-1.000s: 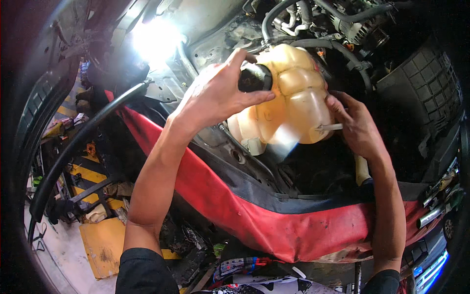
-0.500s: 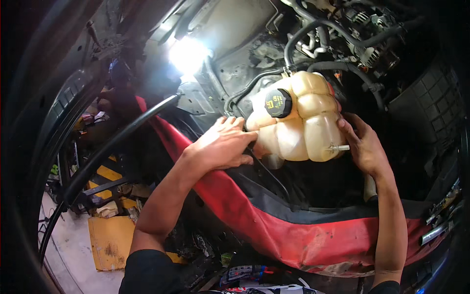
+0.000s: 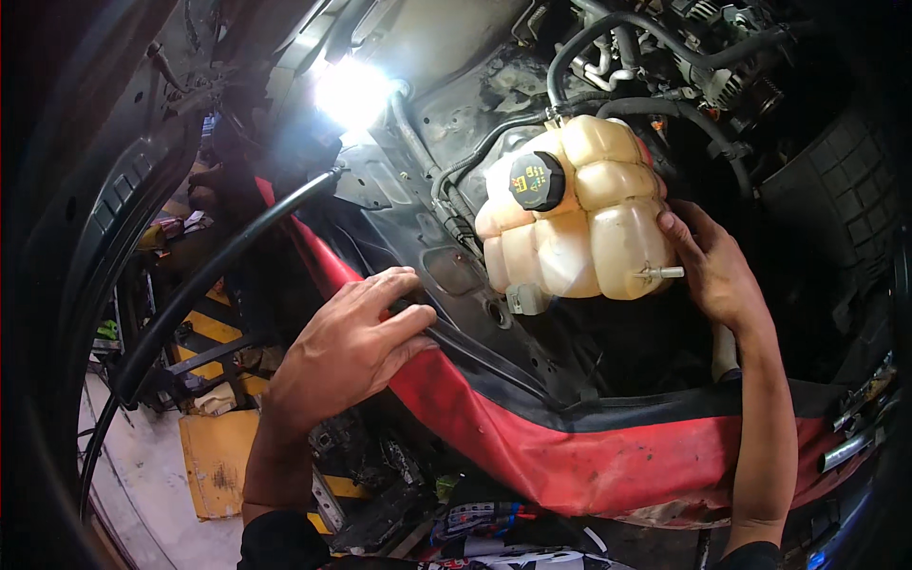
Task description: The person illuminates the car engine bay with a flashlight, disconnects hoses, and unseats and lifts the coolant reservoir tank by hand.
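Note:
A yellowed, lobed plastic coolant reservoir (image 3: 622, 242) with a round black cap (image 3: 538, 181) sits tilted in the engine bay. A dark hose (image 3: 562, 71) joins its top, and a short pale spout (image 3: 668, 273) sticks out at its lower right. My right hand (image 3: 720, 275) grips the reservoir's right side, its fingers partly hidden behind it. Well left of the reservoir, my left hand (image 3: 356, 342) hovers over the red and black fender cover (image 3: 560, 465). Its fingers are bent, the thumb stands apart, and I see nothing in its grasp.
A bright work lamp (image 3: 353, 92) shines at the upper left. A black strut (image 3: 237, 252) slants along the left side. Engine parts and hoses (image 3: 712, 76) fill the upper right. Metal tools (image 3: 845, 451) lie at the right edge, and cardboard (image 3: 218, 461) is on the floor.
My left hand has come off the reservoir's left side and moved left and nearer, uncovering the reservoir's lower left corner. My right hand keeps its hold.

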Motion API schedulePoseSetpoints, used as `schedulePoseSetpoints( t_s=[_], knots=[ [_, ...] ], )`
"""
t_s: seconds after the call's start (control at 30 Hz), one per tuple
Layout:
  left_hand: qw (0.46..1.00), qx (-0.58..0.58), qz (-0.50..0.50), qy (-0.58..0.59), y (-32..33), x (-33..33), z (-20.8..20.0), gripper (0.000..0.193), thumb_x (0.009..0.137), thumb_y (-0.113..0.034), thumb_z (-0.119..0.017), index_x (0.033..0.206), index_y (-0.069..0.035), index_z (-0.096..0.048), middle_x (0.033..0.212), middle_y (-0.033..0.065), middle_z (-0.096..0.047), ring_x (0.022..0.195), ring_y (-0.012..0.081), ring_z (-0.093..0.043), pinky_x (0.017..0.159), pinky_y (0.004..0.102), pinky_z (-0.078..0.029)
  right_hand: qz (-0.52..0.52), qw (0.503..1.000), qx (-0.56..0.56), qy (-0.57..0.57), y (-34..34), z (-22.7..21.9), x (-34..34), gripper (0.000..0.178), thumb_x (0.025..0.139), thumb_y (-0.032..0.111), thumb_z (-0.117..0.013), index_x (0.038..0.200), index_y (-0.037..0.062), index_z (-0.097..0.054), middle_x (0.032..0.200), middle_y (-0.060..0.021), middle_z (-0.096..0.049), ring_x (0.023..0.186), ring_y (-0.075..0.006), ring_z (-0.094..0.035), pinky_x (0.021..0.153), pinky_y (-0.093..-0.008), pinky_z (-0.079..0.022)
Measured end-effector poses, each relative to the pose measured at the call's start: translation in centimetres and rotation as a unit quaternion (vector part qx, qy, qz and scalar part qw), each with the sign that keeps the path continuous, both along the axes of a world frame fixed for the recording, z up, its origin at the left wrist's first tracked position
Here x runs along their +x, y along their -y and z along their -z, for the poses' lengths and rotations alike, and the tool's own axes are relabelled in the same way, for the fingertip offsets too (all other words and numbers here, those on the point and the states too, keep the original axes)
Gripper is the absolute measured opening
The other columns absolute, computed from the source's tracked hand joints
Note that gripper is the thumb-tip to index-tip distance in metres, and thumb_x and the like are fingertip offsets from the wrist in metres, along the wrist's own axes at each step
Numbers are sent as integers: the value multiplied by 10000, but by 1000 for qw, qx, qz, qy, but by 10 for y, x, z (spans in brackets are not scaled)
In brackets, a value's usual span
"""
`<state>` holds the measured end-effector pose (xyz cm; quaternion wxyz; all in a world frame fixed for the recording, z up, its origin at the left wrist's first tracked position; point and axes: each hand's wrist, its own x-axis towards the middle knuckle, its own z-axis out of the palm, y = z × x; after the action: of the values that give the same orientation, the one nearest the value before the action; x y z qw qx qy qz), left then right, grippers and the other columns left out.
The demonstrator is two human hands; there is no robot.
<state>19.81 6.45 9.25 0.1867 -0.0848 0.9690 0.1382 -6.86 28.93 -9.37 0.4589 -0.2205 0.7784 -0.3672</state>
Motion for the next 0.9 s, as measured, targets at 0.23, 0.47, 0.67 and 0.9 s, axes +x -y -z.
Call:
schedulePoseSetpoints(
  t_s=[0.23, 0.47, 0.67, 0.9],
  knots=[
    [996, 6, -85, 10, 1, 22, -14, 280, 855, -180, -868, 1084, -59, -762, 1127, 126, -697, 855, 301, -710, 783, 410, -584, 3, 999, 20, 33, -1, 0, -1, 830, 1046, 696, -564, 1496, -1, -583, 1279, -232, -728, 1204, -301, -688, 1051, -394, -508],
    [987, -48, -153, 0, -6, 32, 8, 399, 856, -120, -869, 1246, -165, -797, 1223, 100, -675, 826, 207, -725, 704, 374, -593, 9, 1000, 6, 5, 1, 7, 3, 883, 1016, 763, -538, 1468, 7, -604, 1224, -267, -737, 1129, -347, -721, 994, -421, -531],
    [985, -100, -133, -51, -8, 31, 23, 457, 859, -206, -880, 1302, -172, -772, 1268, 81, -654, 721, 182, -682, 662, 366, -595, -5, 999, 24, 21, -2, -2, -1, 759, 1070, 645, -559, 1469, 0, -602, 1263, -240, -730, 1159, -309, -704, 1013, -388, -522],
    [975, -66, -193, -92, -12, 24, 34, 374, 837, -79, -868, 1204, -77, -794, 1102, 69, -683, 768, 205, -647, 712, 358, -553, -14, 999, 46, 23, -1, -4, -4, 804, 1066, 702, -505, 1497, 30, -602, 1282, -246, -736, 1198, -354, -696, 1028, -415, -517]
  ],
)
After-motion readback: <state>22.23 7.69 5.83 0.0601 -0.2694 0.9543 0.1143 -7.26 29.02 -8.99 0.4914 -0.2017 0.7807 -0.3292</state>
